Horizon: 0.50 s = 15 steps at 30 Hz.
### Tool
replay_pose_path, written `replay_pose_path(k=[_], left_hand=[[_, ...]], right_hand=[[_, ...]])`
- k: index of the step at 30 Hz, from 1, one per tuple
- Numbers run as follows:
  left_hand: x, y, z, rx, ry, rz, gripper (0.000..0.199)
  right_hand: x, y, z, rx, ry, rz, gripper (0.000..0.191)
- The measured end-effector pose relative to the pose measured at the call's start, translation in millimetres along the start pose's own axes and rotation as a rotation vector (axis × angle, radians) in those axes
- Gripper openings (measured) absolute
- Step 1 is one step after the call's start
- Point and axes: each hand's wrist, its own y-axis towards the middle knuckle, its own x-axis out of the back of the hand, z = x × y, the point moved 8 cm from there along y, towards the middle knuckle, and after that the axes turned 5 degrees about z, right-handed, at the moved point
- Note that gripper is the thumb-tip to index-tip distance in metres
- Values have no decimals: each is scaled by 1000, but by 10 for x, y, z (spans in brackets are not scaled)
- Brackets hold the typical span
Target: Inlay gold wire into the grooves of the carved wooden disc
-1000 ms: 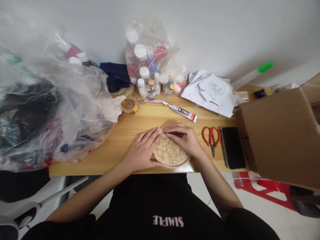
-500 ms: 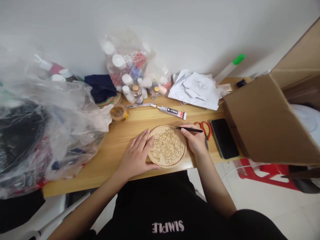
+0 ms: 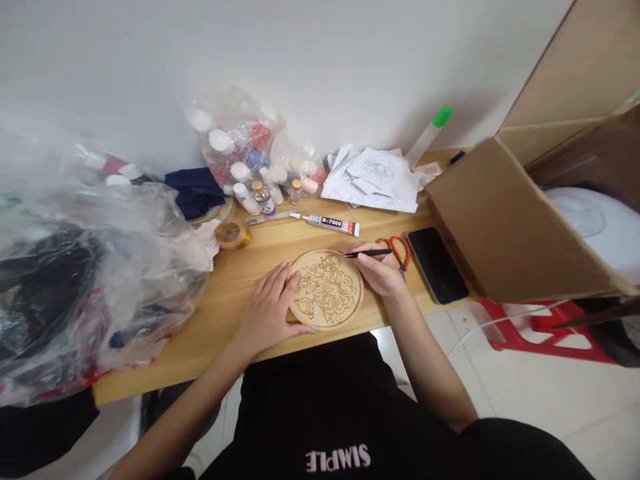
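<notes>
A round wooden disc with a raised gold-wire flower outline lies on the table near its front edge. My left hand rests against the disc's left rim, fingers stretched out and thumb apart along the lower edge. In my right hand is a pair of black tweezers, pinched between thumb and fingers. Their tip points left, at the upper right part of the flower pattern. Whether the tip touches the wire is too small to tell. Red-handled scissors lie just beyond my right hand, partly hidden by it.
Behind the disc lie a glue tube, a pen and a spool of gold wire. Small bottles and drawn papers line the wall. A phone and cardboard box are right; plastic bags cover the left.
The camera view has turned slightly, so most things on the table appear shifted left. My hands keep nearly the same place on the disc, and the tweezers stay in my right hand.
</notes>
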Motion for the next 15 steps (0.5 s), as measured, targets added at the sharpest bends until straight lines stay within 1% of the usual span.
replay_pose_path(k=[3,8,15], left_hand=[[18,11,22,-16,-2,1,102],[25,70,55,-57,26,2,106],[39,112,96,-81,19,-35,113]], right_hand=[[-21,12,-15,-14,45,9,17],[-44,31,15,31,93,44,14],[-6,41,-5,30,72,15,13]])
